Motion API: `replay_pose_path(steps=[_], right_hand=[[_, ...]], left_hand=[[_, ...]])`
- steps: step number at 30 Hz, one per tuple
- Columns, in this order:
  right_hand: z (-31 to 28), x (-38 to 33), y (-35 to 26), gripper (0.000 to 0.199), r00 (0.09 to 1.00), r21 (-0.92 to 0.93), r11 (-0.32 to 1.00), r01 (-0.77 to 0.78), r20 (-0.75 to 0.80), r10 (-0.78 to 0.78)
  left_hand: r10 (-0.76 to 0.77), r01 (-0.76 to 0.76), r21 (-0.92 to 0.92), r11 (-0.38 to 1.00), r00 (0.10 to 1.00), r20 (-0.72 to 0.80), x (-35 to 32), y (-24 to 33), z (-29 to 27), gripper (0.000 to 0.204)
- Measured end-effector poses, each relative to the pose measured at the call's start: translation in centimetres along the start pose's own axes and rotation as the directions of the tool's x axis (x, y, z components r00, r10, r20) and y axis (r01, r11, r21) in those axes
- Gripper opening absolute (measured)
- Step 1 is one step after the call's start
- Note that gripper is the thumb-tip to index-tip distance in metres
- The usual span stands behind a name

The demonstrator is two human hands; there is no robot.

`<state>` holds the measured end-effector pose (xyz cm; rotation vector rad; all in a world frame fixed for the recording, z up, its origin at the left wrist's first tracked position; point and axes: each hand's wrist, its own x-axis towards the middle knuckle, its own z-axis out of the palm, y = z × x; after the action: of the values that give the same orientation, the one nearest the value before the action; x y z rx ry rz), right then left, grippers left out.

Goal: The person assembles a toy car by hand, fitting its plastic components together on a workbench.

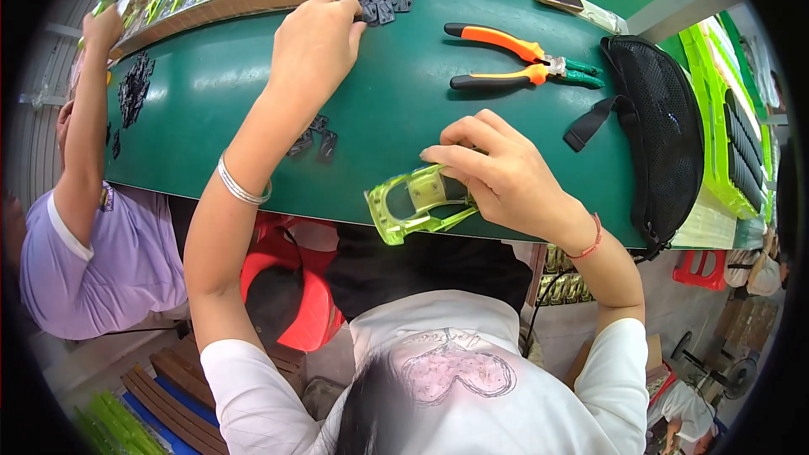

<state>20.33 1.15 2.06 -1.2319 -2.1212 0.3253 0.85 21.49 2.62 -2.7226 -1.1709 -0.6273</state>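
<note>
The right hand (506, 177) grips a translucent green car shell (417, 202) at the green tabletop (404, 93) edge. The left hand (316, 42) reaches, fingers closing on the small black clips (379, 2). No clip seems fitted to the shell yet.

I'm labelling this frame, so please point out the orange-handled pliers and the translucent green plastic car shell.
Orange-handled pliers (506, 57): head view, on the upper handle.
Translucent green plastic car shell (404, 206): head view, on its front half.

left hand (313, 44) stretched forward, right hand (497, 173) curled, fingers pinching.
</note>
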Motion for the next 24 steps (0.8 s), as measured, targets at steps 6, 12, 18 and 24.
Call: replay_pose_path(steps=[6,12,18,24], right_hand=[[-0.1,-0.7,0.2,0.029,0.999,0.101,0.995,-0.024,-0.043,0.028],[-0.5,-1.2,0.5,0.03,0.996,0.173,0.982,-0.083,-0.022,0.088],[-0.7,-0.4,0.1,0.038,0.965,0.155,0.986,-0.056,-0.244,0.094],[-0.9,-0.5,0.5,0.025,0.919,-0.054,0.986,0.159,-0.355,-0.168]], left_hand=[[-0.082,0.082,-0.145,0.986,0.997,0.01,-1.1,0.2,-0.9,0.013],[-0.285,0.486,-0.804,0.343,0.869,0.404,-3.8,4.3,-5.9,0.03],[-0.064,0.62,-0.782,0.065,0.784,0.617,-5.6,7.1,-8.4,0.036],[0.081,0.657,-0.754,0.003,0.752,0.655,-6.8,8.5,-8.1,0.027]])
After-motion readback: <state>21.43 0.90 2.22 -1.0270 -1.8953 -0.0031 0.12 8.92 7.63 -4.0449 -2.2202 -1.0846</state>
